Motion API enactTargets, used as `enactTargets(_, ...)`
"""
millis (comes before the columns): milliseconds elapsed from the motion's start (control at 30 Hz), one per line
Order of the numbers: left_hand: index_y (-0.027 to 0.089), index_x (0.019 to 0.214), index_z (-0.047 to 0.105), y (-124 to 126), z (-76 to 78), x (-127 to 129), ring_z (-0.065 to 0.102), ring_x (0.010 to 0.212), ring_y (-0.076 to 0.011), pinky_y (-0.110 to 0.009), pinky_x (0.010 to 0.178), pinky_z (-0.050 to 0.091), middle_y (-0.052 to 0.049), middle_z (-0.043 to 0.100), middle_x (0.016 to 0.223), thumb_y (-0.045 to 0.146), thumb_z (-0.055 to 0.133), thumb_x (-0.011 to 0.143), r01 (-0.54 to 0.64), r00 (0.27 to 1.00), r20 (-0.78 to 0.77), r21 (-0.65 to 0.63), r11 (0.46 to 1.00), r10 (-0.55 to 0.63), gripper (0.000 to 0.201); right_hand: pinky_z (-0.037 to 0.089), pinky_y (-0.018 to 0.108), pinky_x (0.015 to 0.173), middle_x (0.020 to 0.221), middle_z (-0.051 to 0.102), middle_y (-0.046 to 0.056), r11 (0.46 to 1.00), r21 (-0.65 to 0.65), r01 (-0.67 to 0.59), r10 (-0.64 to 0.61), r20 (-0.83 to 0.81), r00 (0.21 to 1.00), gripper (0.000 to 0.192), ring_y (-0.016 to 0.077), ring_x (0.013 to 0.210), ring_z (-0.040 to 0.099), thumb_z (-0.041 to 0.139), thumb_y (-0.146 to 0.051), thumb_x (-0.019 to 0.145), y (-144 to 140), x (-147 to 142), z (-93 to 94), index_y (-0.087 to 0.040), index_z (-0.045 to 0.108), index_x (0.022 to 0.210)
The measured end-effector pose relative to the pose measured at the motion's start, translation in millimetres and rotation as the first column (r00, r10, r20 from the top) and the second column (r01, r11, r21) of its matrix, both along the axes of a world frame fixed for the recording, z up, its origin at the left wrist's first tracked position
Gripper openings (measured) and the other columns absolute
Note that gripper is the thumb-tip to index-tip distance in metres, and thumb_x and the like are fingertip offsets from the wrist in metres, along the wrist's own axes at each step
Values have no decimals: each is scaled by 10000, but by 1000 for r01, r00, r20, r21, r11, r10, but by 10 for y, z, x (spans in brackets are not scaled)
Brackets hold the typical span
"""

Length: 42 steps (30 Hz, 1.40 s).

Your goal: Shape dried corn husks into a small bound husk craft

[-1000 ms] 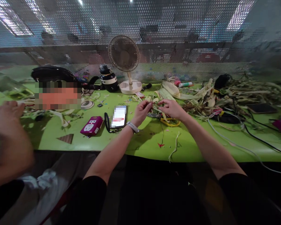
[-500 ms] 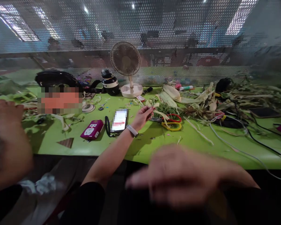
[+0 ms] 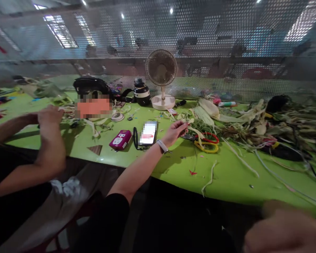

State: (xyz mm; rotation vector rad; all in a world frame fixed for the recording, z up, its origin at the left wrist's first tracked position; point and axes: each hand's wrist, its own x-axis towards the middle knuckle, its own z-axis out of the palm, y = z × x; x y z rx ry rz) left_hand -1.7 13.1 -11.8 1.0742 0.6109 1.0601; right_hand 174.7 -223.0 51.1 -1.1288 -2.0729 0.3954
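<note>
My left hand, with a pale watch band on its wrist, reaches over the table and pinches a strip of pale corn husk between thumb and fingers. Scissors with one red and one yellow handle lie just right of this hand, partly behind the strip. My right hand is at the bottom right corner, low and near the camera. Motion smears it, and its fingers cannot be made out.
Dried husks and stalks heap along the right. A fan, a dark bottle, a lit phone and a magenta pack stand or lie nearby. A co-worker's hands are at the left. Cables cross the right side.
My right hand has moved from the lower middle to the bottom right corner. My left hand keeps its pinch on the husk strip. The view has turned left, shifting the table's things rightward.
</note>
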Motion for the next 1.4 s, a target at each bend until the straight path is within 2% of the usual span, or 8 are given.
enactTargets(100, 141, 736, 638, -10, 22, 6, 464, 473, -34, -170, 453, 310, 30, 608, 592, 341, 842, 691, -7, 999, 43, -15, 1000, 8, 289, 380, 369, 399, 604, 652, 41, 998, 68, 18, -21, 32, 999, 258, 257, 555, 632, 550, -606, 704, 718, -104, 297, -509, 738, 852)
enactTargets(200, 139, 761, 655, -16, 60, 6, 448, 462, -27, -167, 442, 300, 32, 608, 593, 309, 826, 717, -51, 995, 82, -53, 997, 56, 245, 409, 328, 512, 640, 682, 55, 993, 57, 106, -115, 201, 973, 264, 194, 547, 592, 555, -450, 816, 1308, -91, 48, -274, 731, 728)
enactTargets(333, 134, 742, 642, -6, 92, 0, 458, 471, -18, -150, 439, 314, 26, 618, 623, 268, 812, 735, -61, 992, 107, -91, 994, 70, 218, 385, 294, 567, 751, 740, 70, 965, 63, 253, -260, 306, 916, 239, 195, 617, 621, 538, -329, 857, 1712, -8, -365, -202, 741, 854)
enactTargets(533, 152, 773, 643, -24, 106, -9, 445, 470, -16, -132, 450, 329, 46, 569, 586, 293, 789, 772, -24, 995, 99, -84, 996, 33, 203, 396, 305, 590, 807, 722, 78, 909, 237, 343, -394, 220, 893, 311, 203, 668, 613, 543, -328, 880, 1727, -40, -497, -197, 722, 1099)
enactTargets(800, 156, 786, 652, -32, 92, -8, 465, 485, -20, -126, 442, 328, 51, 569, 586, 318, 835, 705, -11, 995, 99, -63, 998, 17, 258, 479, 353, 734, 946, 688, 121, 839, 291, 459, -495, 62, 866, 245, 260, 880, 626, 583, -321, 867, 1835, -24, -554, -188, 684, 1046)
enactTargets(900, 156, 752, 643, -17, 76, -9, 467, 487, -25, -136, 437, 332, 47, 578, 596, 314, 865, 660, -3, 994, 113, -50, 999, 8, 288, 484, 408, 856, 1040, 688, 128, 893, 287, 347, -373, 40, 927, 237, 281, 986, 615, 581, -322, 867, 1863, -7, -540, -205, 681, 1048)
enactTargets(1033, 157, 749, 637, -24, 79, -12, 457, 487, -30, -142, 442, 333, 52, 551, 569, 321, 843, 691, -9, 998, 65, -29, 1000, 11, 270, 487, 419, 883, 927, 710, 93, 939, 238, 247, -236, -72, 969, 170, 256, 931, 630, 564, -321, 885, 1863, 1, -493, -222, 700, 861)
enactTargets(1400, 163, 736, 608, -53, 63, 13, 453, 478, -35, -168, 473, 337, 50, 564, 570, 440, 850, 655, -17, 1000, -17, 81, 997, 18, 376, 499, 371, 817, 854, 702, 59, 977, -35, 209, -210, -299, 931, 172, 209, 815, 637, 637, -342, 736, 1868, -10, -502, -192, 675, 814)
